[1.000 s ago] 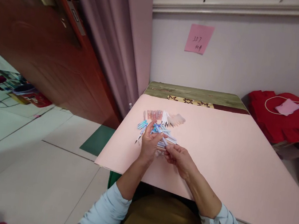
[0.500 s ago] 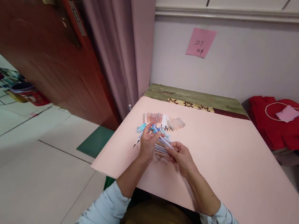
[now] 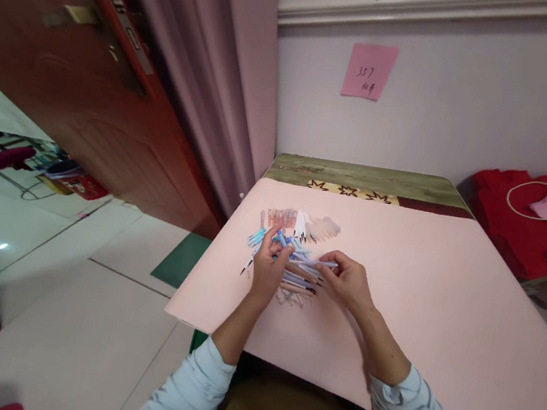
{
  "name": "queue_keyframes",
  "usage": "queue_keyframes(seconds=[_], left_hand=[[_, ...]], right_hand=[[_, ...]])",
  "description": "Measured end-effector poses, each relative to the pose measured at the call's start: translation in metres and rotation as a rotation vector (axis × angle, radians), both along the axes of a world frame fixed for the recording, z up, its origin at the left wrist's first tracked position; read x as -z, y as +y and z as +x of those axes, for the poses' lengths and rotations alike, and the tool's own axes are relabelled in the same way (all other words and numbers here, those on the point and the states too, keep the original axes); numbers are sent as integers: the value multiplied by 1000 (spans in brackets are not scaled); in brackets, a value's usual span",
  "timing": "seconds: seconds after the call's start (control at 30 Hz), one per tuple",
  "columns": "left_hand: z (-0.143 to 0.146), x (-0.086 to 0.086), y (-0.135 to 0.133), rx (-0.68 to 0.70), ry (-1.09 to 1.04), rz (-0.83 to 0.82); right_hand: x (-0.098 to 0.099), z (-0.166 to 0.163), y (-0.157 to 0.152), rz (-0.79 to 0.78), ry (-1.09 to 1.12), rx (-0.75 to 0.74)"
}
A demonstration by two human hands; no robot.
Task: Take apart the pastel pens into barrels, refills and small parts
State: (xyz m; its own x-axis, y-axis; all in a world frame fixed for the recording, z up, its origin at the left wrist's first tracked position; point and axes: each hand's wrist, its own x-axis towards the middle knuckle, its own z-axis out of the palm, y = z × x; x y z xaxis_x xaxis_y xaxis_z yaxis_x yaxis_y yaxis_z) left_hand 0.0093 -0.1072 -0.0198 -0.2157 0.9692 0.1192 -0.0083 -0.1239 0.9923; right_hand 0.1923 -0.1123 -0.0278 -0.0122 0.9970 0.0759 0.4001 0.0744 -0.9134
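Observation:
My left hand (image 3: pixel 268 268) is closed, its thumb and fingers around a short blue piece (image 3: pixel 281 238) that looks like a pen cap. To its right, my right hand (image 3: pixel 348 281) pinches a slim pale lavender pen (image 3: pixel 322 263), which lies nearly level with its left end close to my left fingers. Below the hands, several pens (image 3: pixel 301 281) with dark tips lie in a loose row on the table. Light-blue pens or caps (image 3: pixel 256 236) sit left of my left hand, partly hidden by it.
Pinkish pieces (image 3: pixel 282 217), white dark-tipped pieces (image 3: pixel 301 225) and a fan of beige pieces (image 3: pixel 325 229) lie behind the hands. Small clear pieces (image 3: pixel 290 298) are near the front. The pink-covered table (image 3: pixel 416 304) stands by the wall, with a red cloth (image 3: pixel 513 223) at right.
The lavender pen has turned from slanting to nearly level. My right hand has moved slightly right and up, and the blue piece in my left hand now looks separate from the pen.

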Motion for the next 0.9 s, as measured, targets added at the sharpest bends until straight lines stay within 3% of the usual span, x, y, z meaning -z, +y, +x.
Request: queue_keyframes(seconds=[0.2, 0.43, 0.63, 0.83, 0.9], left_hand=[[-2, 7, -5, -40, 86, 28], [-11, 15, -11, -117, 141, 56], [-13, 16, -14, -125, 128, 58], [-12, 20, -16, -160, 126, 63], [-12, 22, -16, -168, 137, 68]], right_hand=[[-5, 7, 0, 59, 33, -31], [-11, 24, 3, -36, 72, -146], [-10, 45, 9, 61, 176, 104], [-5, 43, 14, 135, 296, 254], [-3, 37, 14, 156, 315, 236]])
